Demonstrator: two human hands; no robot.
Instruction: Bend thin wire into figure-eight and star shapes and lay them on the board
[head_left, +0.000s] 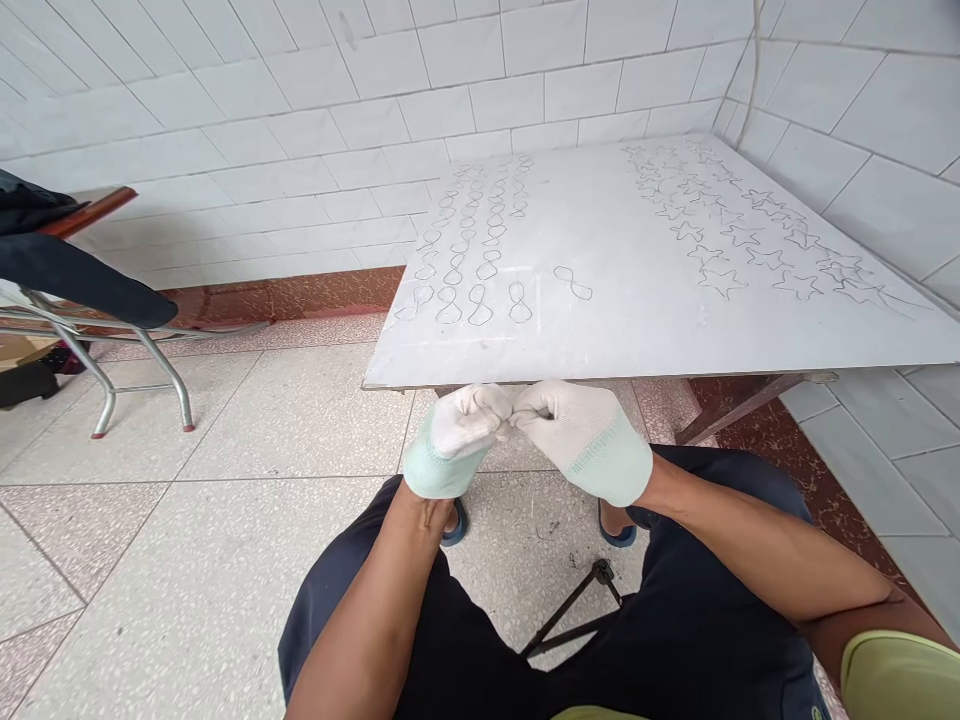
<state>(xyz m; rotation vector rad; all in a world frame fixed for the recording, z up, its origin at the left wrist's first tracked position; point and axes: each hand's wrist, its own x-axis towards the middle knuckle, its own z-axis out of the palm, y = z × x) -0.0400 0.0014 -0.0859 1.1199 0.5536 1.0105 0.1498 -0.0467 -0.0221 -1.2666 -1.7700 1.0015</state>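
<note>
My left hand (466,420) and my right hand (566,425), both in white gloves with pale green cuffs, meet just below the front edge of the white-topped table (637,340). The fingers of each are pinched closed, tip to tip. Whatever lies between them is hidden or too thin to make out. Thin wire figure-eights (480,306) lie in rows on the table's left part. A single figure-eight (572,281) rests apart from them, to their right. On the right part, several wire stars (721,284) spread in uneven, partly overlapping rows.
White tiled walls border the table at the back and right. Off to the left, a folding seat's metal legs (161,370) stand on the speckled floor (247,560), with a dark-clothed leg above. A dark metal stand (570,610) sits between my knees.
</note>
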